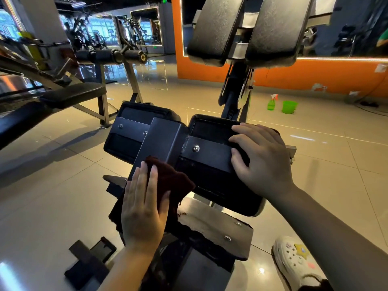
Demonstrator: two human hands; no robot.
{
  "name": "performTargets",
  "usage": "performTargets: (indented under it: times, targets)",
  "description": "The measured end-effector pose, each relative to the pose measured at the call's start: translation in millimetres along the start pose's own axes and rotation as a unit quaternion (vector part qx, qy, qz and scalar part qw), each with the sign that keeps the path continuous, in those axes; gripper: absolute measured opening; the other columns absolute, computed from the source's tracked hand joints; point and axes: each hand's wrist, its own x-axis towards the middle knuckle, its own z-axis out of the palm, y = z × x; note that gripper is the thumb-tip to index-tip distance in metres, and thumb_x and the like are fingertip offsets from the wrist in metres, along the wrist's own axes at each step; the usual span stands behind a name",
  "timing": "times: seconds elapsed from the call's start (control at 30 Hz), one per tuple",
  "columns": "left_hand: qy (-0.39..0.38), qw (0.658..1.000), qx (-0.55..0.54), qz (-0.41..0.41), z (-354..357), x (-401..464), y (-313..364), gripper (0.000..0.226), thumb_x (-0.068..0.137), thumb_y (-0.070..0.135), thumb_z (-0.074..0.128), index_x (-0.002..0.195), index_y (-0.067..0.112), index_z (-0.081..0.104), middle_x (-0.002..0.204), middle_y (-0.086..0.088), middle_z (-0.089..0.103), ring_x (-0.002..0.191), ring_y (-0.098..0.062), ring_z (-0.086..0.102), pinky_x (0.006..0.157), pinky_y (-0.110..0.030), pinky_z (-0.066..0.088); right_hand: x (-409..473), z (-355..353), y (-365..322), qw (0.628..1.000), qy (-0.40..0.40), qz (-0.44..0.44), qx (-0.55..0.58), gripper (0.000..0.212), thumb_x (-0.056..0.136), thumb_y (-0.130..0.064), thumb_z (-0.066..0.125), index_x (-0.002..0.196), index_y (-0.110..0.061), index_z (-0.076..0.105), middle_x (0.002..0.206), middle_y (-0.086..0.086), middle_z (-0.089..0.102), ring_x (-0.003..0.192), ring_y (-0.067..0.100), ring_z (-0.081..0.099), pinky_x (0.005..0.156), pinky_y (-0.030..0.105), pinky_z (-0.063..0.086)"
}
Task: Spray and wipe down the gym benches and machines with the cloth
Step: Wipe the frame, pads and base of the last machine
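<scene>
The left hand (142, 208) presses flat fingers on a dark red fuzzy cloth (168, 183) (bunched up); the right hand (260, 158) curls round the black padded machine part (212, 131).

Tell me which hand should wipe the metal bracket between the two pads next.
Left. The left hand already presses the dark cloth flat against the bracket. The right hand holds no cloth; it grips the right pad's edge, probably steadying it.

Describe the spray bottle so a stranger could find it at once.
Look to the orange wall on the right. On the tiled floor before it stands the spray bottle, beside a green bucket. Both are green, but only the bottle has a reddish trigger nozzle.
</scene>
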Motion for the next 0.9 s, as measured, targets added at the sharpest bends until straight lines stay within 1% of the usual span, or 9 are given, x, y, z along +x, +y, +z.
performTargets:
  times: [0.27, 0.4, 0.5, 0.6, 0.63, 0.7, 0.77, 0.83, 0.9]
  targets:
    - [0.031, 0.999, 0.001, 0.01, 6, -5, -4, 0.058, 0.095, 0.035, 0.046, 0.145, 0.01, 0.032, 0.148, -0.018, 0.039, 0.139, -0.029, 0.032, 0.108, -0.049, 0.037, 0, 0, 2, 1.0, 0.015, 0.001, 0.013, 0.031, 0.088, -0.028, 0.047, 0.1, -0.012, 0.071, 0.119, 0.003, 0.067, 0.116, 0.022, 0.057, 0.102, 0.036, 0.037]
    - [0.033, 0.999, -0.007, 0.028, 9, -33, -12, 0.06, 0.102, 0.041, 0.035, 0.155, 0.023, 0.012, 0.153, -0.013, 0.027, 0.148, -0.021, 0.015, 0.119, -0.043, 0.022, 0, 0, 0, 1.0, 0.009, 0.005, 0.004, 0.032, 0.088, -0.029, 0.045, 0.1, -0.012, 0.07, 0.119, 0.004, 0.067, 0.116, 0.024, 0.057, 0.103, 0.037, 0.037]
    - [0.027, 0.999, -0.04, -0.023, 7, -53, -12, 0.059, 0.103, 0.045, 0.028, 0.155, 0.029, 0.005, 0.156, -0.009, 0.022, 0.15, -0.015, 0.008, 0.116, -0.051, 0.025, 0, -1, -1, 1.0, 0.005, 0.004, -0.004, 0.033, 0.089, -0.029, 0.044, 0.102, -0.011, 0.07, 0.119, 0.005, 0.067, 0.115, 0.026, 0.058, 0.102, 0.041, 0.039]
    - [0.012, 0.996, -0.051, -0.076, 6, -71, -9, 0.058, 0.103, 0.048, 0.023, 0.155, 0.03, 0.003, 0.163, 0.006, 0.007, 0.15, -0.011, 0.003, 0.107, -0.06, 0.028, 0, -1, -2, 1.0, 0.001, 0.001, -0.006, 0.033, 0.09, -0.029, 0.044, 0.102, -0.011, 0.069, 0.12, 0.006, 0.066, 0.116, 0.026, 0.057, 0.102, 0.041, 0.039]
    - [0.008, 0.994, -0.052, -0.092, 7, -74, -9, 0.057, 0.103, 0.048, 0.022, 0.154, 0.027, 0.006, 0.162, 0.004, 0.009, 0.15, -0.011, 0.003, 0.106, -0.062, 0.029, -1, -1, -1, 1.0, 0.004, -0.001, -0.007, 0.033, 0.09, -0.029, 0.044, 0.102, -0.011, 0.069, 0.12, 0.006, 0.066, 0.115, 0.027, 0.057, 0.102, 0.041, 0.039]
    - [0.007, 0.993, -0.059, -0.102, 6, -68, -6, 0.055, 0.104, 0.045, 0.024, 0.151, 0.017, 0.016, 0.157, -0.008, 0.02, 0.149, -0.016, 0.008, 0.106, -0.064, 0.032, 0, 0, -1, 1.0, 0.01, -0.002, -0.006, 0.032, 0.089, -0.028, 0.045, 0.101, -0.011, 0.069, 0.119, 0.006, 0.067, 0.115, 0.026, 0.057, 0.102, 0.039, 0.037]
    - [0.003, 0.996, -0.061, -0.065, 1, -43, -2, 0.053, 0.103, 0.038, 0.032, 0.147, 0.01, 0.025, 0.153, -0.014, 0.029, 0.146, -0.025, 0.019, 0.107, -0.062, 0.034, 0, 1, -1, 1.0, 0.015, 0.0, -0.003, 0.032, 0.088, -0.028, 0.045, 0.1, -0.011, 0.069, 0.119, 0.005, 0.067, 0.114, 0.026, 0.057, 0.102, 0.037, 0.035]
    - [-0.031, 0.998, -0.045, -0.015, -3, 0, 4, 0.053, 0.099, 0.032, 0.037, 0.146, 0.01, 0.027, 0.153, -0.016, 0.033, 0.143, -0.03, 0.027, 0.111, -0.058, 0.032, 0, 1, -1, 1.0, 0.012, 0.003, -0.003, 0.032, 0.088, -0.028, 0.045, 0.1, -0.012, 0.069, 0.119, 0.005, 0.067, 0.115, 0.025, 0.057, 0.102, 0.036, 0.035]
    - [-0.065, 0.998, -0.026, 0.008, -3, 50, 16, 0.058, 0.098, 0.035, 0.034, 0.15, 0.011, 0.023, 0.156, -0.014, 0.027, 0.145, -0.028, 0.022, 0.117, -0.05, 0.022, 0, 0, 0, 1.0, 0.008, 0.004, -0.001, 0.032, 0.089, -0.029, 0.045, 0.101, -0.012, 0.069, 0.12, 0.005, 0.066, 0.116, 0.025, 0.056, 0.102, 0.037, 0.036]
